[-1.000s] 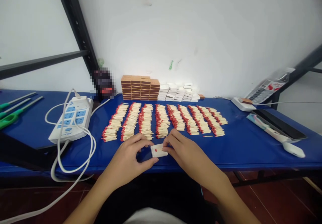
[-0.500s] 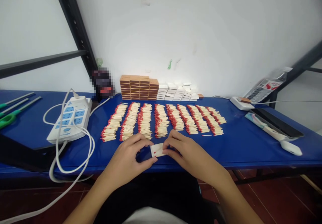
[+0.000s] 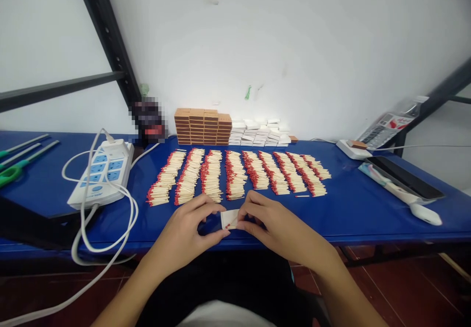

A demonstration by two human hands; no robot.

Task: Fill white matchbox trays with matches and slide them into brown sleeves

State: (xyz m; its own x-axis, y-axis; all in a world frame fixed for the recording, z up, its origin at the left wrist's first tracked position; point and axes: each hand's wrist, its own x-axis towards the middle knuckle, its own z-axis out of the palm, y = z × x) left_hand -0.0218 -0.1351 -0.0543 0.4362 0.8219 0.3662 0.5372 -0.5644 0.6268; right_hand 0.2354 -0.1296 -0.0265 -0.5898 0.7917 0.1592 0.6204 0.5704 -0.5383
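Observation:
A small white matchbox tray point(image 3: 230, 216) is held just over the near edge of the blue table. A few red-headed matches point(image 3: 231, 226) lie along its near side. My left hand point(image 3: 189, 224) grips the tray's left end between thumb and forefinger. At the right end, my right hand point(image 3: 267, 219) is closed, its thumb and fingertips pinched at the tail of a match inside the tray. Those fingers hide the tray's right end. Beyond my hands, long rows of loose matches point(image 3: 235, 175) lie side by side, with one stray match point(image 3: 302, 196) at the right.
Brown matchbox sleeves point(image 3: 202, 127) are stacked by the wall, beside a pile of white trays point(image 3: 259, 133). A power strip point(image 3: 101, 175) with looping white cable stands left, near green-handled scissors point(image 3: 11, 175). Rightward are a plastic bottle point(image 3: 393, 123), a phone point(image 3: 405, 176) and a bagged white object point(image 3: 425, 214).
My right fingertips have shifted slightly, and the match heads in the tray now lie closer together along its near side. My left hand keeps its grip on the tray.

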